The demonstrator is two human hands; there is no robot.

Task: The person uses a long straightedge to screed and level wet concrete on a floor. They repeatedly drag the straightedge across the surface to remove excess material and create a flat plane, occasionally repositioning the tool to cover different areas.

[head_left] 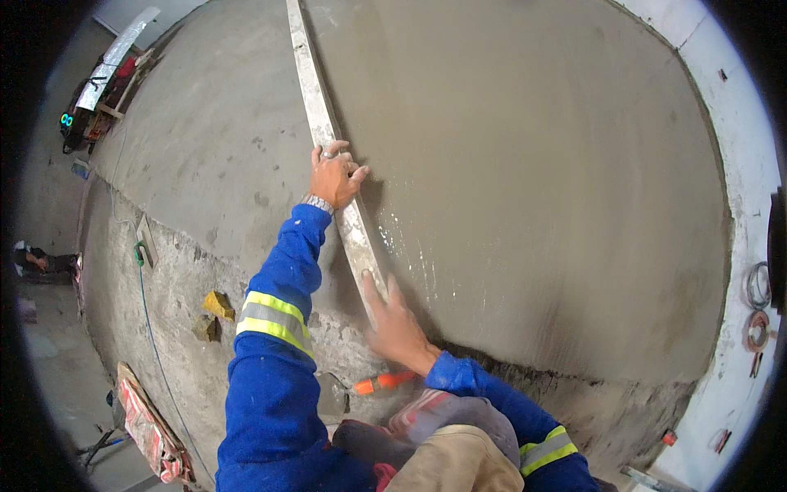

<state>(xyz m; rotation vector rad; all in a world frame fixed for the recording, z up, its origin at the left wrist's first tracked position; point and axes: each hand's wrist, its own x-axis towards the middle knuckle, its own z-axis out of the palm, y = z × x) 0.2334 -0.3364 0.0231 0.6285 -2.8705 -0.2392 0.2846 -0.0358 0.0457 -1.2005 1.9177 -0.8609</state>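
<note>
A long pale straightedge board (300, 61) crosses the grey screed diagonally, beside smooth, wet-looking mortar (541, 180) on its right. My left hand (334, 176) grips the board around the middle of its visible length, fingers curled over it. My right hand (395, 328), slightly blurred, lies at the board's lower end with fingers stretched out along it. An orange-handled tool (373, 385) lies just below that hand on the rougher concrete (188, 303).
At left lie a green-handled float (146, 242), a cord (144, 299), yellow lumps (217, 306) and a red-and-white sack (152, 426). Tools and materials (106, 78) line the upper left. Coiled tubing (756, 328) is by the white wall (738, 164) at right. A dark, unclear bundle (45, 262) sits far left.
</note>
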